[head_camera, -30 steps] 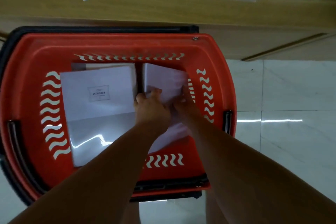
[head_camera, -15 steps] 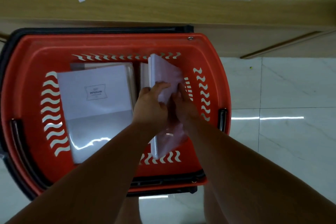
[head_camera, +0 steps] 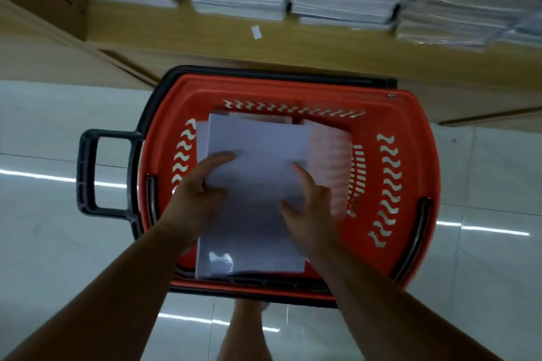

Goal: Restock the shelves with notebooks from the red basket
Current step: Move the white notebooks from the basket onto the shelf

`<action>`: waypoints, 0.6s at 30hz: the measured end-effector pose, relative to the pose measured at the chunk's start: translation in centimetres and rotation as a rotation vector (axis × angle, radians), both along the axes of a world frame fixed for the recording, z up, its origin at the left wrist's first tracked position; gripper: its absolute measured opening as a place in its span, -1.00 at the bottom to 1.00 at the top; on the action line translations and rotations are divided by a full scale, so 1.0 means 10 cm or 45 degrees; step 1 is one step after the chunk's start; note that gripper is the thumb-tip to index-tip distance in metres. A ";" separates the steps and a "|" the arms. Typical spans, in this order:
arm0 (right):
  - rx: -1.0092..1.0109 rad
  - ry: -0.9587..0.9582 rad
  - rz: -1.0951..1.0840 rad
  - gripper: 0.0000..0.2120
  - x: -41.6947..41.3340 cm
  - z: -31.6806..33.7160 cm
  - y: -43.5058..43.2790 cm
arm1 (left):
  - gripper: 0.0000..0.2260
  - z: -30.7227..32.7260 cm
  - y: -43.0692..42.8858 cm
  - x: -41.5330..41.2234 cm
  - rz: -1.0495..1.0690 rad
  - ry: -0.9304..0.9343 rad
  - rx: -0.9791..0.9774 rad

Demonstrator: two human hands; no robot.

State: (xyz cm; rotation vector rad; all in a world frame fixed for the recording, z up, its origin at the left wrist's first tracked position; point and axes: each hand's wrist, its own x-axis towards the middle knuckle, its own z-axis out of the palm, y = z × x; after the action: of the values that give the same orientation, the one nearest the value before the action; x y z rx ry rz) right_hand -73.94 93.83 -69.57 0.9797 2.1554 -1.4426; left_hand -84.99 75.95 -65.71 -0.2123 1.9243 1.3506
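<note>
A white notebook [head_camera: 258,155] is being gripped at its side edges by the left hand [head_camera: 199,199] and right hand [head_camera: 311,211], over other notebooks [head_camera: 330,155] in the red basket [head_camera: 416,132].

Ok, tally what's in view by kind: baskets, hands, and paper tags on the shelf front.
Red basket: 1
Hands: 2, left hand and right hand, both gripping the notebooks
Paper tag: 1
Total: 4
</note>
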 end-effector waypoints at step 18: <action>0.252 0.014 0.147 -0.24 -0.30 -0.24 -0.23 | -0.38 -0.40 -0.16 0.06 -0.074 0.189 -0.382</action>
State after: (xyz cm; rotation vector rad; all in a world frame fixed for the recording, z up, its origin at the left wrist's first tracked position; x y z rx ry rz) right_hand -76.92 91.55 -71.96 0.8972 2.3561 -1.2030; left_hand -84.37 74.39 -69.70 -0.2044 2.2377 1.0610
